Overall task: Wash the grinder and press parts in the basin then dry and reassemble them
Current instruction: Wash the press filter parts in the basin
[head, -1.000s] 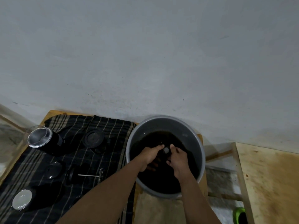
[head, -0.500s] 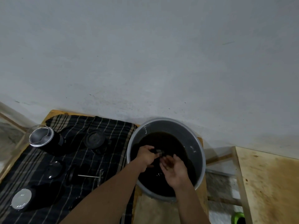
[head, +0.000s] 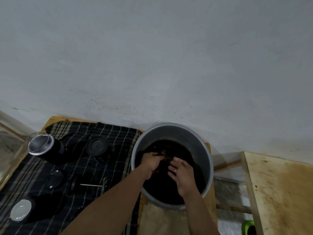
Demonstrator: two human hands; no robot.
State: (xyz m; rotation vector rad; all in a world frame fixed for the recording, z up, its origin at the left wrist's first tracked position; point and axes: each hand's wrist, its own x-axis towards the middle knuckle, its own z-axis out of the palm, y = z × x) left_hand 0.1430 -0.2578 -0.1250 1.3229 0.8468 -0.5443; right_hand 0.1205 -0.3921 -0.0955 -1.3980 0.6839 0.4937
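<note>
A dark striped cloth (head: 84, 167) covers the table (head: 160, 221) at nine o'clock from the basin (head: 171, 131). On the cloth, a glass jug (head: 41, 145) sits at its ten o'clock edge and a pale-topped pot (head: 20, 211) at seven o'clock. A round black lid (head: 96, 146) lies toward one o'clock, and a thin plunger rod (head: 92, 185) lies flat near the middle. The left forearm crosses the cloth's five o'clock corner.

Both hands are in the basin, over its dark water. The left hand (head: 150, 161) has its grip curled round a small part (head: 163, 152) at the water's surface, too dark to identify. The right hand (head: 183, 173), at four o'clock from the left, has loose, spread fingers and holds nothing. A second wooden table (head: 279, 192) stands at three o'clock.
</note>
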